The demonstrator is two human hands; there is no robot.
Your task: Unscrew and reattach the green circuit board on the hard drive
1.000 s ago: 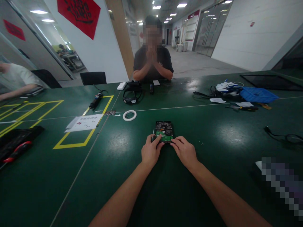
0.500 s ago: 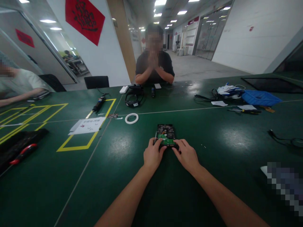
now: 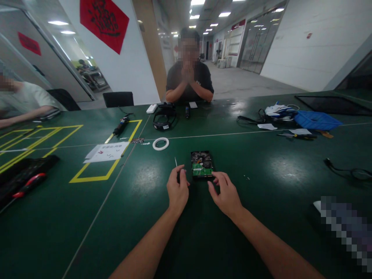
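A hard drive [image 3: 201,162] lies flat on the green table, its green circuit board facing up at the near end. My left hand [image 3: 178,190] is just left of the drive and apart from it, closed on a thin, light-coloured rod [image 3: 175,161] that sticks up past the fingers. What kind of tool the rod is does not show. Close to the drive's near right corner, my right hand [image 3: 226,193] has thumb and fingers spread with nothing between them. Whether a fingertip touches that corner I cannot tell.
Beyond the drive lie a roll of white tape [image 3: 161,144] and a black headset [image 3: 164,118]. A paper sheet [image 3: 107,152] is at left, a blue basket [image 3: 318,120] and screwdriver [image 3: 299,136] at right. Across the table sits a person [image 3: 189,77]; another person [image 3: 29,100] is far left.
Both hands have let go of the hard drive, which now rests on the table. My left hand has moved left with the rod; the right hand's fingers have spread.
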